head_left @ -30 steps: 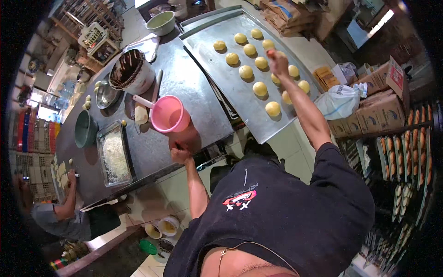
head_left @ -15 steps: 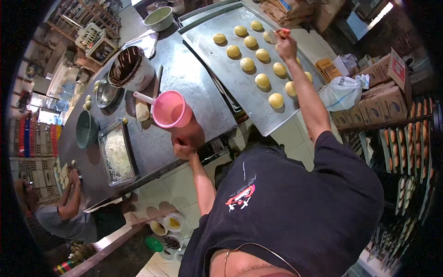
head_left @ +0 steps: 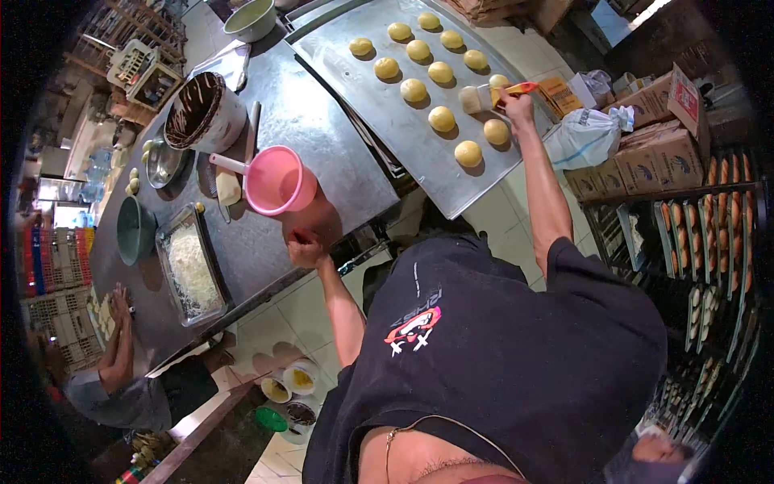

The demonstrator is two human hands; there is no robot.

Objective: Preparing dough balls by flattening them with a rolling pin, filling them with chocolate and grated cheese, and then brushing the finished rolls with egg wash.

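Observation:
My right hand point(head_left: 517, 110) is closed round the red and yellow handle of a flat brush point(head_left: 476, 99). Its pale bristles are low over the metal tray point(head_left: 355, 77), among the rows of yellow, glossy dough balls point(head_left: 441, 119); whether they touch one I cannot tell. My left hand point(head_left: 306, 249), fingers curled in, rests at the near edge of the metal table point(head_left: 355, 189). Just beyond it stands a pink plastic dipper point(head_left: 280, 181) with its handle pointing left. Shadow covers the fingers of that hand, and I see nothing in them.
A chocolate-smeared bucket point(head_left: 230, 121), a green bowl point(head_left: 135, 230) and a tray of pale shreds point(head_left: 192, 266) stand on the table. Left, a co-worker's hands point(head_left: 121, 305) are at some dough pieces. Cardboard boxes point(head_left: 661, 161) and a rack of baked goods point(head_left: 709, 234) stand at right.
My right hand has brought the brush back toward me, from the far rows to the nearer dough balls. The left hand stays at the table edge. The whole view has shifted slightly.

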